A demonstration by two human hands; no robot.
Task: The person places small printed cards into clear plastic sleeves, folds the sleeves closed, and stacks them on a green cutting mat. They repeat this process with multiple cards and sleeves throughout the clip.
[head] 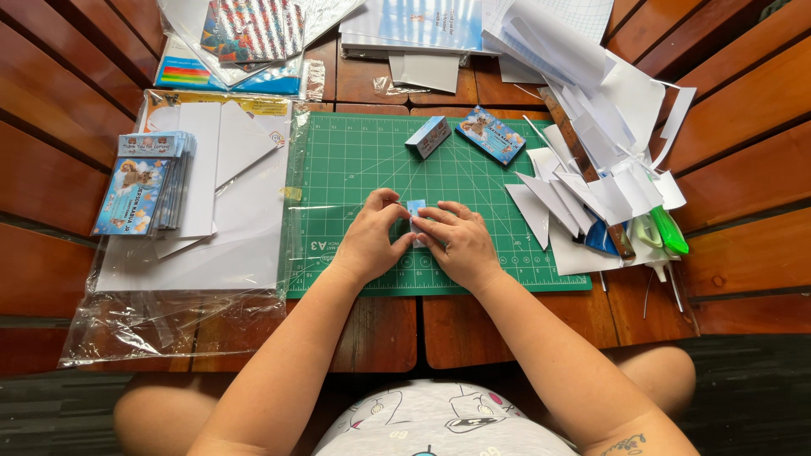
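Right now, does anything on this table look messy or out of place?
Yes: a loose heap of white paper scraps spills off the green mat's right edge, half burying a ruler. Both hands pinch a small blue piece; the card stack at left sits tidy.

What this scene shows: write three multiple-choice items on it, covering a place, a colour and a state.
1. The stack of blue cards lies: A) left of the cutting mat B) on the mat C) on the lap.
2. The mat is: A) red B) green C) black.
3. The small blue piece is: A) untouched B) pinched by both hands C) under scissors.
Answers: A, it sits on white sheets beside the mat; B, its surface is green; B, left hand and right hand fingers grip it.
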